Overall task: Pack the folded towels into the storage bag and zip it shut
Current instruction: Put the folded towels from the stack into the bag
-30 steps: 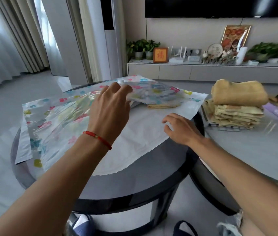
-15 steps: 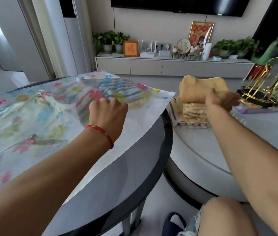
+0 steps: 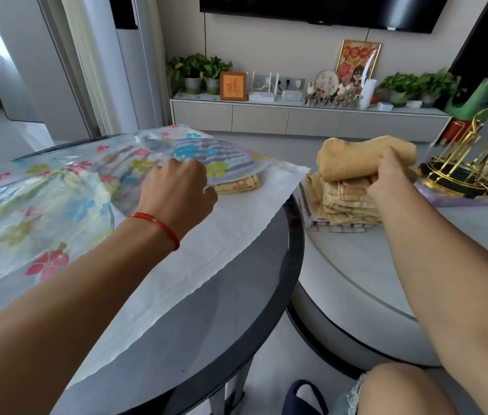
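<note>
A clear storage bag (image 3: pixel 42 202) printed with coloured flowers lies flat across the dark round table (image 3: pixel 236 310). Folded towels (image 3: pixel 230 172), one striped and one orange, show through its far right end. My left hand (image 3: pixel 177 193) pinches the bag's upper sheet and lifts it near those towels. A stack of folded towels (image 3: pixel 347 205) stands on the lower grey table to the right. My right hand (image 3: pixel 392 178) grips the thick tan towel (image 3: pixel 356 160) on top of that stack.
A gold wire rack (image 3: pixel 473 163) stands on a purple box behind the stack on the grey table (image 3: pixel 371 265). The two tables overlap at their rims. A TV cabinet (image 3: pixel 296 118) with plants and frames lines the far wall. My knee (image 3: pixel 410 390) shows at bottom right.
My right hand left the bag's white edge, reached to the stack and closed on the top tan towel. My left hand changed from lying flat on the bag to pinching its upper sheet. The view swung right.
</note>
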Motion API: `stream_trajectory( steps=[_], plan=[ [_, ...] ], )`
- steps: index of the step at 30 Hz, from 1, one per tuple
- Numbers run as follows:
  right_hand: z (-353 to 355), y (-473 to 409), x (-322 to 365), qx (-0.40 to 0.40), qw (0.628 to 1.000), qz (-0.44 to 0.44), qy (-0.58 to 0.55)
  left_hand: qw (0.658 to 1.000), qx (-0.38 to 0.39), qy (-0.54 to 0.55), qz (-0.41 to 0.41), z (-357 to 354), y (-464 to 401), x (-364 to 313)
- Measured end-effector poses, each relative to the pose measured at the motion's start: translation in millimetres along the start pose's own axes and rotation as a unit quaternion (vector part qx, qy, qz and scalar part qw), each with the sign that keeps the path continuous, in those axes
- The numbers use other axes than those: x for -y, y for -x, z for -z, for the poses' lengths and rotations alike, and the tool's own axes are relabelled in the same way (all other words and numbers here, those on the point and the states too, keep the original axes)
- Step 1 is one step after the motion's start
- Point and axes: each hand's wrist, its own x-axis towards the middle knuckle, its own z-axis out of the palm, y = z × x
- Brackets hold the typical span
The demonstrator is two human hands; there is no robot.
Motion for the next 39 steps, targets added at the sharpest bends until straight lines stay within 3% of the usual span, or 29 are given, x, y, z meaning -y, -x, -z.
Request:
stream_trajectory(
  steps=[2, 6, 13, 18, 21, 26, 29, 32, 34, 36, 39],
  plan=[
    [2, 12, 7, 0.037, 0.995, 0.001, -0.095, 1.0, 0.005, 0.026, 0.009, 4, 0, 4],
    [24, 40, 20, 0.158, 0.974, 0.003, -0.163, 0.997, 0.006, 0.078, 0.007, 18, 0, 10],
    [77, 109, 11, 0.25, 0.959, 0.0, -0.134, 0.991, -0.046, 0.117, 0.047, 59, -13, 13],
    [92, 155, -34, 0.328, 0.935, -0.119, -0.067, 0.987, -0.008, 0.156, 0.034, 88, -21, 14],
    [67, 190, -73, 0.366, 0.913, -0.178, -0.013, 0.983, 0.005, 0.176, 0.047, 95, -20, 16],
    [-14, 242, -129, 0.378, 0.887, -0.237, -0.118, 0.981, -0.013, 0.189, 0.033, 99, -15, 19],
    [-52, 256, -154, 0.339, 0.905, -0.241, -0.093, 0.98, -0.013, 0.197, 0.034, 102, -15, 23],
    [-68, 259, -174, 0.231, 0.95, -0.14, 0.155, 0.98, -0.018, 0.197, 0.028, 102, -14, 26],
    [-68, 266, -184, 0.2, 0.94, -0.002, 0.275, 0.981, -0.014, 0.194, 0.021, 101, -14, 26],
    [-65, 277, -197, 0.235, 0.905, 0.092, 0.342, 0.981, -0.009, 0.193, 0.015, 99, -15, 26],
    [-65, 288, -221, 0.3, 0.804, 0.181, 0.48, 0.981, -0.01, 0.192, 0.008, 99, -16, 25]
  ],
)
